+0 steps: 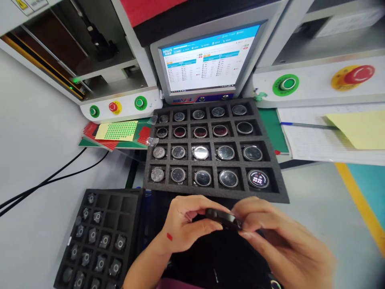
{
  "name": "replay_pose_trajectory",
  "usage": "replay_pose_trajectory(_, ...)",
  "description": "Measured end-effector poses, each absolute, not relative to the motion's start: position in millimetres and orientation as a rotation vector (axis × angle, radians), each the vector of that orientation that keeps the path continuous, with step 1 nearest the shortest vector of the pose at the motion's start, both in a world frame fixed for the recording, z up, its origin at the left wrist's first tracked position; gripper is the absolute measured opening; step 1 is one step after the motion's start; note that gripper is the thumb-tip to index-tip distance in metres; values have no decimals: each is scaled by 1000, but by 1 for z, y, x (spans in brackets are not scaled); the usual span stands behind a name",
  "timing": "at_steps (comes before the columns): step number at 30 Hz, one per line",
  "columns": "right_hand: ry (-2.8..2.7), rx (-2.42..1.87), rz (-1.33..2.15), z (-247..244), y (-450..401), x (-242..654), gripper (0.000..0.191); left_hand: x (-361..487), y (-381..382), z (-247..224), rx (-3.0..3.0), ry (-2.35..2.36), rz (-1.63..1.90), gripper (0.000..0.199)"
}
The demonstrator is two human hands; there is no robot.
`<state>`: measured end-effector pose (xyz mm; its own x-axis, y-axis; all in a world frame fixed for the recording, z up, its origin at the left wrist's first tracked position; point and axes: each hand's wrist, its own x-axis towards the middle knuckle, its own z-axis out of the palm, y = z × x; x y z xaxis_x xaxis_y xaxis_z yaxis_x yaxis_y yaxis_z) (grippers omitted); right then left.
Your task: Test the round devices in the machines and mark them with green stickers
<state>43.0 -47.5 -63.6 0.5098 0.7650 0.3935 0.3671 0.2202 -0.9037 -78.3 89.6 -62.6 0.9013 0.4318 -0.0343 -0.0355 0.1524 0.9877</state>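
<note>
Between my two hands is a dark round watch (224, 218), seen edge-on. My left hand (186, 222) pinches its left side with thumb and fingers, and a small red mark shows near that wrist. My right hand (270, 233) grips the right end, fingertips pressed together there. Just beyond the hands lies a black foam tray (279, 188) with round watches in its compartments. One watch (258, 179) at its near right corner has a lit face showing digits; the other faces look dark or reflective.
A second foam tray (116, 202) at lower left holds several wrapped pieces. Behind stand a monitor (207, 60) and machines with a green button (288, 83) and a red stop button (359, 74). A yellow sticker sheet (117, 131), a pen (306, 125) and papers (313, 144) lie alongside.
</note>
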Motion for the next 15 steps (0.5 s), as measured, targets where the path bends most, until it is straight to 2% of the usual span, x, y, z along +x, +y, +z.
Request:
replay_pose_trajectory(5,-1190,-1447,249,-64,-48,46,11,-77,75,-59,1391,408,444,17)
replay_pose_trajectory(9,-1007,-1379,120,-73,-47,37,9,-75,68,-60,1460,385,542,22)
replay_pose_trajectory(13,-854,-1352,79,-78,-50,37,28,-69,72,-61,1448,359,512,19)
replay_pose_trajectory(15,-946,-1441,35,-77,-52,39,20,-66,75,-61,1436,359,503,17)
